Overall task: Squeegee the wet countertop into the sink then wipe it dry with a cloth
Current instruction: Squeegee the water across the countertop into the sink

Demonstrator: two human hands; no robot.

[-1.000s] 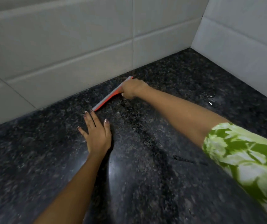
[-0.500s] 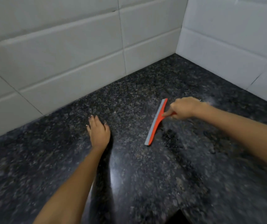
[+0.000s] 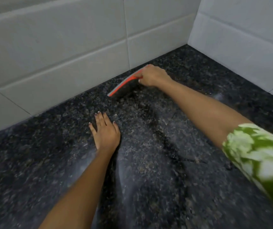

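Note:
My right hand (image 3: 152,76) grips the handle of an orange squeegee (image 3: 122,85) with a grey rubber blade. The blade lies on the dark speckled granite countertop (image 3: 149,162), close to the foot of the back wall. My left hand (image 3: 105,131) rests flat on the countertop, fingers straight, nearer to me and to the left of the squeegee. Wet streaks and smears show on the stone between the two arms. No sink and no cloth are in view.
White tiled walls (image 3: 66,47) meet in a corner (image 3: 190,38) at the back right and bound the countertop on two sides. A small puddle (image 3: 218,96) glints on the stone to the right of my right forearm.
My right hand has carried the squeegee from the middle of the countertop back to the foot of the back wall. My left hand has stayed flat in place.

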